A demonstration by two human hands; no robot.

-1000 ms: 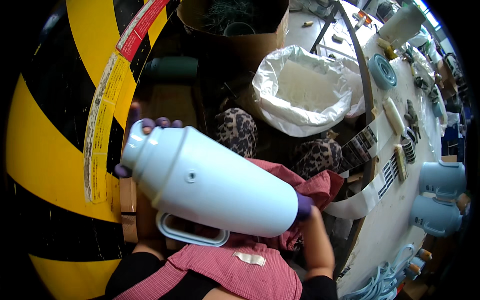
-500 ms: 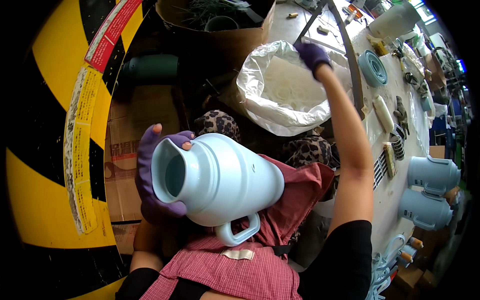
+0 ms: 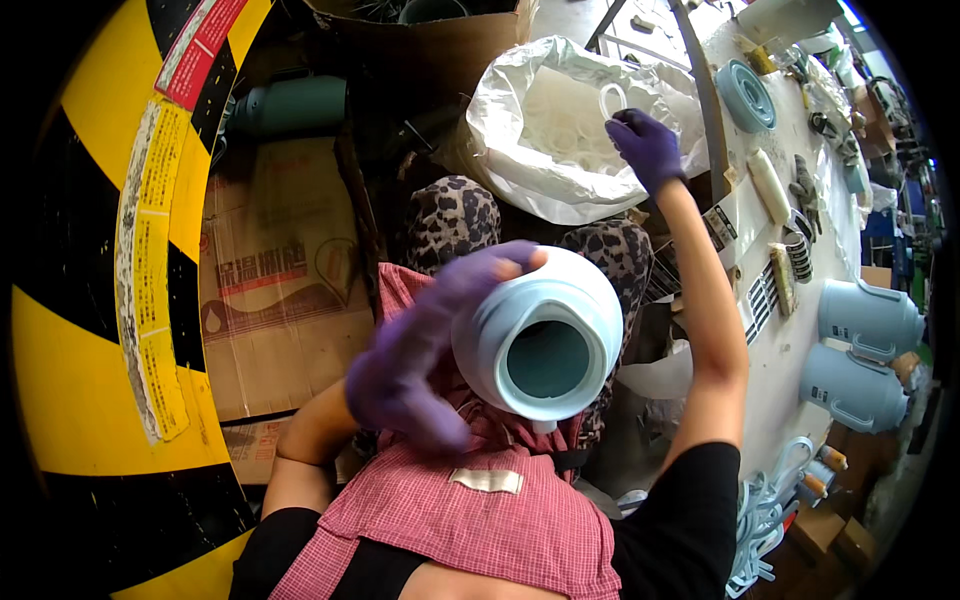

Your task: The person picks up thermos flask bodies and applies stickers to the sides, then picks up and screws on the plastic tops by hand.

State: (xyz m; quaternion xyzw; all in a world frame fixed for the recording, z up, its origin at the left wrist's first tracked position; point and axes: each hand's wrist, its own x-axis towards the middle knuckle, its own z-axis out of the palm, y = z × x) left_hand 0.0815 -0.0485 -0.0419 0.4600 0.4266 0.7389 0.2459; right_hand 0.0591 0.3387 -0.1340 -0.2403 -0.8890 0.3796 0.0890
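Observation:
A pale blue jug [image 3: 590,280] stands between my knees with its spouted round mouth facing up. My left hand [image 3: 420,345], in a purple glove with bare fingertips, is beside it, blurred by motion. Its fingers stretch out over the jug's shoulder and the thumb is well apart. At the far right, my gloved right hand [image 3: 648,150] pinches a translucent white ring [image 3: 602,98] above a white plastic bag [image 3: 555,200]. Similar rings [image 3: 575,135] fill the bag. Most of the jug's body and handle is hidden beneath its top.
Yellow-and-black striped panel [image 3: 70,380] borders my left. A flattened cardboard box [image 3: 270,360] and a dark green jug [image 3: 300,105] lie beside it. On the right, a long worktable [image 3: 740,215] carries a coiled blue part [image 3: 745,95], tools and two blue jugs [image 3: 865,385].
The jug has swung from lying tilted leftward to upright between my knees. My left hand has loosened from its mouth. My right hand has risen out of the bag with a ring.

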